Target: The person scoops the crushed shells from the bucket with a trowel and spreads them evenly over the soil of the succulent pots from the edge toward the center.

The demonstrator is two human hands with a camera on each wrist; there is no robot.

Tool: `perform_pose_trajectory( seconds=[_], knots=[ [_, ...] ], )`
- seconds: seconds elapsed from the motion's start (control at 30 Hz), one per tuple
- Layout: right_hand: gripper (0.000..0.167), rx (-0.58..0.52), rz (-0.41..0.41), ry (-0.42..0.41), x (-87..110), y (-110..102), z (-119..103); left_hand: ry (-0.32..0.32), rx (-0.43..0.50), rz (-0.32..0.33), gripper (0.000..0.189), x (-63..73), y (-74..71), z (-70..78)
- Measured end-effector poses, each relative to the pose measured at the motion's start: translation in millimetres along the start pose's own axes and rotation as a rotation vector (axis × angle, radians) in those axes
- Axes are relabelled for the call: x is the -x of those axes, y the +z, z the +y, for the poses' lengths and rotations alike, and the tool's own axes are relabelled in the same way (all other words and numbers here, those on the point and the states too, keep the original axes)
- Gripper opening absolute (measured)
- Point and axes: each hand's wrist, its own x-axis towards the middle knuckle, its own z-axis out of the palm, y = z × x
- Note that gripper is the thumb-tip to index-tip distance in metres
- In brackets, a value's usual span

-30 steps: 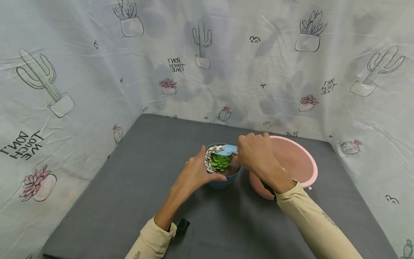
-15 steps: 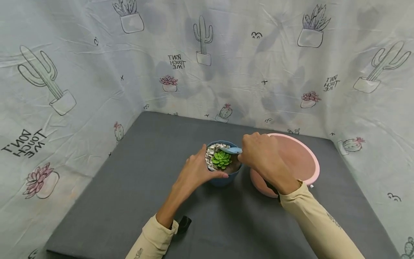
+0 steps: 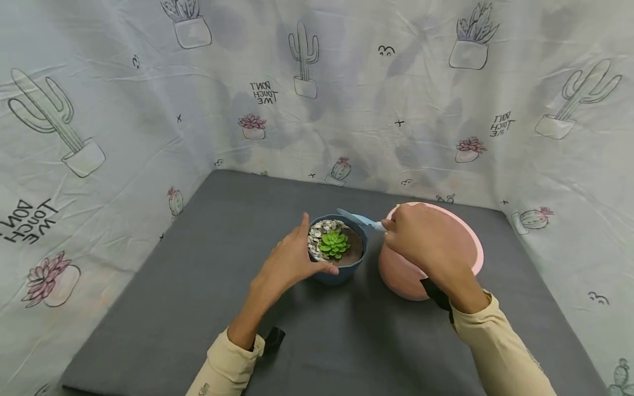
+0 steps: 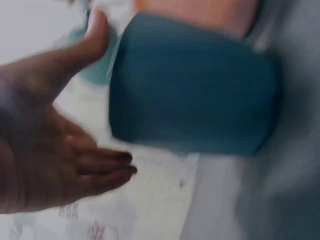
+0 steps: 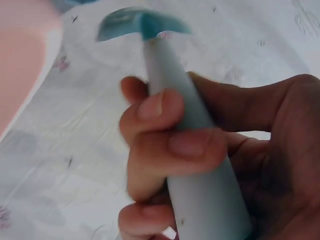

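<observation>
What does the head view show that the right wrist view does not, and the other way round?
Only the head view shows the green plant, the pale stones and the left hand. Only the right wrist view shows most of the scoop's handle, with fingers curled round it. Both show the right hand, the blade, the pink tub and the printed cloth.

Blue pot (image 4: 192, 90) blurry in left-wrist view
</observation>
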Motion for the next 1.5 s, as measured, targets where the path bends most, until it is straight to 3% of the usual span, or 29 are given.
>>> perform_pose_trajectory(
  seconds=[0.03, 0.1, 0.23, 0.37, 0.57, 0.77, 0.87, 0.97, 1.1, 1.2, 1.3, 1.5],
  knots=[
    [0.05, -0.039, 0.005, 0.022, 5.0, -1, 6, 0.038, 0.01, -0.046, 0.137, -5.7, -5.2, -3.3],
    [0.046, -0.233, 0.03, 0.191, 14.7, -4, 17, 0.142, 0.025, -0.135, 0.138, -19.9, -13.5, -11.1],
    [0.052, -0.227, 0.015, 0.28, 34.3, -4, 39, 0.341, 0.071, -0.302, 0.139, -47.0, -17.7, -24.3],
    [0.047, -0.208, 0.028, 0.306, 50.7, -2, 56, 0.395, 0.086, -0.37, 0.141, -53.8, -19.7, -33.3],
    [0.021, -0.224, 0.044, 0.35, 68.5, -5, 78, 0.383, 0.086, -0.29, 0.14, -49.6, -19.3, -36.7],
    [0.02, -0.19, 0.066, 0.327, 72.1, 1, 95, 0.284, 0.049, -0.168, 0.139, -27.8, -7.5, -28.7],
    [0.017, -0.133, 0.111, 0.281, 70.4, 5, 104, 0.222, -0.036, -0.064, 0.141, -12.4, 2.3, -18.3],
    [0.014, -0.08, 0.152, 0.242, 67.9, 9, 111, 0.172, -0.189, 0.066, 0.143, 0.9, 15.0, -7.2],
    [0.01, -0.035, 0.176, 0.218, 64.4, 15, 123, 0.17, -0.418, 0.225, 0.148, 10.4, 31.5, 5.7],
    [0.006, -0.016, 0.161, 0.211, 59.4, 18, 130, 0.193, -0.545, 0.301, 0.151, 14.8, 36.1, 11.2],
    [0.003, -0.009, 0.107, 0.216, 52.6, 22, 136, 0.202, -0.601, 0.298, 0.152, 18.1, 32.0, 14.8],
    [0.015, 0.051, 0.058, 0.215, 44.0, 32, 140, 0.128, -0.55, 0.161, 0.137, 19.8, 14.6, 34.2]
  ],
)
